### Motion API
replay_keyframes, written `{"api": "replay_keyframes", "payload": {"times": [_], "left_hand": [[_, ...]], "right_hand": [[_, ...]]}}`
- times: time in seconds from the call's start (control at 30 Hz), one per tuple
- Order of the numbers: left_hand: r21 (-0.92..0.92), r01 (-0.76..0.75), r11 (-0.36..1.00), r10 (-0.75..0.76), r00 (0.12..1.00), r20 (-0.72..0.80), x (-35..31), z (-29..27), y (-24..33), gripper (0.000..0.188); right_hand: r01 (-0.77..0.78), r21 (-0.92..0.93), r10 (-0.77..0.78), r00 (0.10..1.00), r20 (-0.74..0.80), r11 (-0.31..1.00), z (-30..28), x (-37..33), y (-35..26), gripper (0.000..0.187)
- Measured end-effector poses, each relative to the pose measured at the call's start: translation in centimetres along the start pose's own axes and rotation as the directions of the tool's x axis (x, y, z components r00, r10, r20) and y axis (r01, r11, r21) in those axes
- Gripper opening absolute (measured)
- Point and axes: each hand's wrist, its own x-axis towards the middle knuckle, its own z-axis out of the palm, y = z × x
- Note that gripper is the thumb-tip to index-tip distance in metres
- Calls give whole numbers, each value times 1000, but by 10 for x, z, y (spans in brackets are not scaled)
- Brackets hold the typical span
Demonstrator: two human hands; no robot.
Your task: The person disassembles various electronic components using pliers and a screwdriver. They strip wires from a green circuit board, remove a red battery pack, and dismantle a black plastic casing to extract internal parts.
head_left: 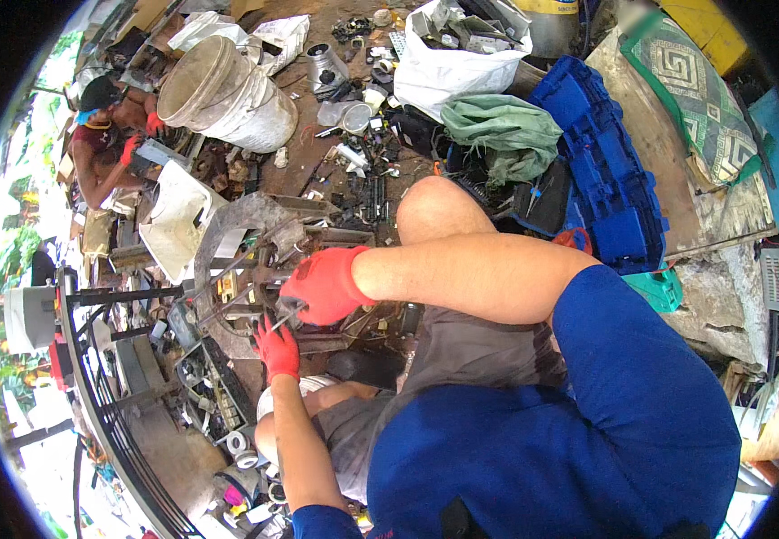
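Head view, one left hand (277, 349), one right hand (325, 286), grips unclear, one thin rod (288, 315) between them

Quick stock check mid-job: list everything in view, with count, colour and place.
Thin piece: one, grey, between the hands
Metal frame: one, grey, just beyond the hands
Bucket: at least one, perhaps two nested, dirty white, upper left
Panel: one, white, left
Parts tray: one, dark, lower left
Rack: one, black, far left
Filled sack: one, white, top centre
Cloth: one, green, below sack
Moulded case: one, blue, upper right
Patterned cushion: one, grey-green, upper right
Small scrap: uncountable, mixed, centre ground
Co-worker: one, dark red top, upper left
Left hand: one, red glove, centre-left
Right hand: one, red glove, centre
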Motion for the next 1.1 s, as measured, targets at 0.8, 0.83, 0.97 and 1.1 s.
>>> {"api": "replay_keyframes", "payload": {"times": [0.8,0.83,0.97,1.1], "left_hand": [[-183,-32,983,-17,966,-259,31,1,5,45],[-184,-19,983,-28,968,-250,30,2,3,45],[-206,-21,978,-27,973,-228,33,-3,16,45],[-182,-39,982,-8,967,-253,34,0,13,42]], "right_hand": [[196,344,108,711,-695,918,-99,-35,19,39],[29,357,274,584,-764,934,-114,-55,23,37],[18,423,411,205,-888,906,-146,-152,115,26],[146,743,745,48,-665,653,-73,-246,205,30]]}}
